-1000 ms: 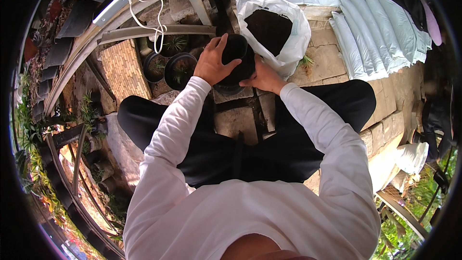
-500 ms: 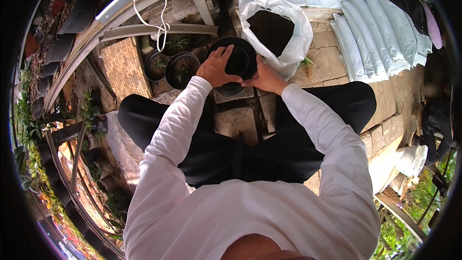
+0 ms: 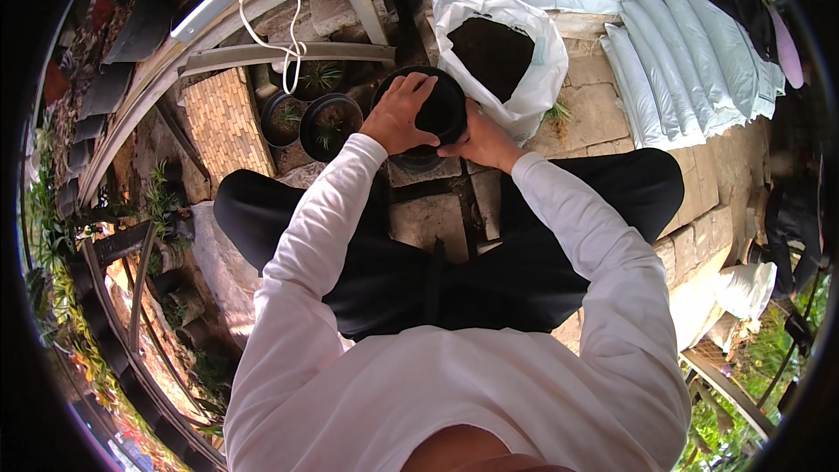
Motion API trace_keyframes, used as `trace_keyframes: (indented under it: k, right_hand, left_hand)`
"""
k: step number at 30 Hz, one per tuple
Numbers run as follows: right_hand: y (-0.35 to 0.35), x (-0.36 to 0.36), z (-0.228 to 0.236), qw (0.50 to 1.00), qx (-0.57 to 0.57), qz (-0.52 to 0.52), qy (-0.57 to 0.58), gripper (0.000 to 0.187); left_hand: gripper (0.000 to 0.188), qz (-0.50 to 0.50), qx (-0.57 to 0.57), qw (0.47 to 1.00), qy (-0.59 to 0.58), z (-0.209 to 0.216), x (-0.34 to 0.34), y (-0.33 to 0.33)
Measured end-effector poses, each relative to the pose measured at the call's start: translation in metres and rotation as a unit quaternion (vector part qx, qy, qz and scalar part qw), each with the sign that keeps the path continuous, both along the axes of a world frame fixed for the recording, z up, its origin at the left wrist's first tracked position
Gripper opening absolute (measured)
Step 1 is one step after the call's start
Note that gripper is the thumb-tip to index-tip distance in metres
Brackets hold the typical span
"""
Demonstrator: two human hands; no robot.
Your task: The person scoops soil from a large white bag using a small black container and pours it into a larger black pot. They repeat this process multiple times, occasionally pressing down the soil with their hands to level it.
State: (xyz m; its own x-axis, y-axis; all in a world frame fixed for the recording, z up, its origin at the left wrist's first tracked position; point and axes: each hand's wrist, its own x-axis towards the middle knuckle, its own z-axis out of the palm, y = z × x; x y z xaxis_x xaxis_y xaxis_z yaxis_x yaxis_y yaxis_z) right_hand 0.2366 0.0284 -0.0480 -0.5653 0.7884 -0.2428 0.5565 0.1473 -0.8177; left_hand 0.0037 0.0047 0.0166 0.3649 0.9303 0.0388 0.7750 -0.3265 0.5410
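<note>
A black plastic plant pot (image 3: pixel 447 101) is held between my two hands, over the paving in front of my crossed legs. My left hand (image 3: pixel 402 115) curves over its left rim, with the thumb at the near edge. Wrapped round the right side is my right hand (image 3: pixel 483 142), its fingers partly hidden behind the wall. The pot's inside is too dark to make out. Another dark rim (image 3: pixel 418 162) shows just below it, partly covered by my hands. Close beyond my right hand stands an open white bag (image 3: pixel 551 52) of dark soil (image 3: pixel 491 57).
Several black pots with small spiky plants (image 3: pixel 329 129) stand at the left, beside a tiled slab (image 3: pixel 229 125). White filled sacks (image 3: pixel 664 61) are stacked at the far right. A white cable (image 3: pixel 297 48) hangs from the bench (image 3: pixel 288 56). Another person's dark clothing shows at the right.
My left hand's fingers have bunched and shifted slightly over the rim. The pot has tilted a little in my hands; my right hand stays almost where it was.
</note>
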Motion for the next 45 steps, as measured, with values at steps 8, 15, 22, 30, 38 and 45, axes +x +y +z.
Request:
trace_keyframes:
  k: [8,15,22,30,38,45]
  right_hand:
    - [-0.001,0.0,0.002,1.0,0.014,0.006,-0.019,0.107]
    - [-0.001,-0.001,-0.003,1.0,0.009,0.005,-0.027,0.11]
    - [0.001,-0.002,-0.006,1.0,-0.007,-0.004,0.015,0.114]
    - [-0.004,0.001,0.008,0.997,-0.058,-0.027,0.033,0.114]
    - [-0.008,0.003,0.01,0.996,-0.061,-0.043,0.056,0.109]
    - [-0.009,0.005,0.008,0.991,-0.104,-0.044,0.077,0.113]
  left_hand:
    - [0.094,0.03,0.007,0.998,0.05,0.005,0.012,0.002]
    - [0.089,0.074,0.003,0.997,0.025,0.005,0.007,-0.002]
    - [0.085,0.082,-0.036,0.996,0.013,0.006,0.021,-0.013]
    - [0.085,0.12,-0.017,0.993,-0.01,0.011,0.024,-0.003]
    - [0.085,0.106,0.033,0.994,0.005,-0.004,0.024,0.006]
    - [0.083,0.118,0.044,0.992,0.003,0.001,0.03,0.007]
